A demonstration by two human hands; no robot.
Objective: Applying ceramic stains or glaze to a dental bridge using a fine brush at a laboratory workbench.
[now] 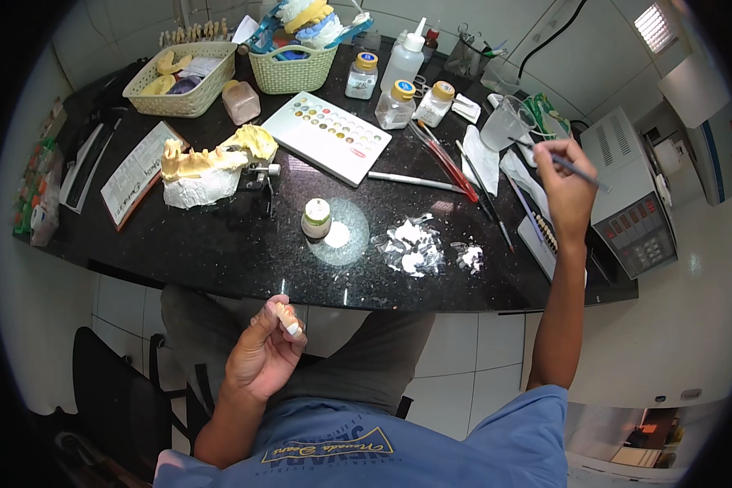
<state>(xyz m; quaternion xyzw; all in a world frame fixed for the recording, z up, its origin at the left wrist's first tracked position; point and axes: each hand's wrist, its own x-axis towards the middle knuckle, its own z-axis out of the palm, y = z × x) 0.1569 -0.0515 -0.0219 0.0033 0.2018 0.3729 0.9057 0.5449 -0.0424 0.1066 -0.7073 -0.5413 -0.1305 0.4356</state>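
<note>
"Ivory and pink, ridged like teeth: where is that small piece [289, 320]?"

"Above the lap, pinched in fingertips of the left hand [262, 356]. The right hand [567, 191] grips a slim dark stick [581, 173] near a translucent cup [506, 124]."

"Beyond?"

"Chalky white smears [411, 246] on glossy black tabletop [228, 256]; a squat jar [316, 221] stands before the palette [327, 137]."

Worktop [195, 256]: black, with fine pale speckling. Dental piece [289, 319], near edge: orange-pink, white at one end. Slim brush [581, 172], right: dark grey-blue handle. Dental model [206, 165], left: pale yellow upper part, white base. Palette [333, 160], far centre: white, with rows of yellow, green and brown spots. Far basket [295, 75]: cream, woven pattern. Shirt [455, 464], near: blue, yellow-and-dark print.
</note>
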